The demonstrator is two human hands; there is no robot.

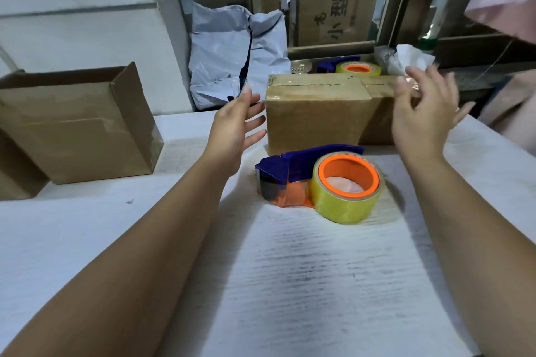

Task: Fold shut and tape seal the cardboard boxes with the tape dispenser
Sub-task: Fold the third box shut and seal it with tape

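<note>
Fingers (255,121) splayed wide on both hands, flanking a taped brown cardboard box (316,119).
Left hand (237,124) hovers just beside the box's left face (contact unclear). Right hand (420,113), blurred, hides its right end and grips nothing. The box stands near the white wood-grain table's (319,284) far edge, with the blue-and-orange tape dispenser (319,182) lying just in front.

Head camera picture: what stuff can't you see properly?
Head view, open box: inside hidden by its own front wall.
Head view, cardboard right of the taped box: end hidden behind the right hand.
Head view, far tape dispenser: lower part hidden behind the taped box.
</note>
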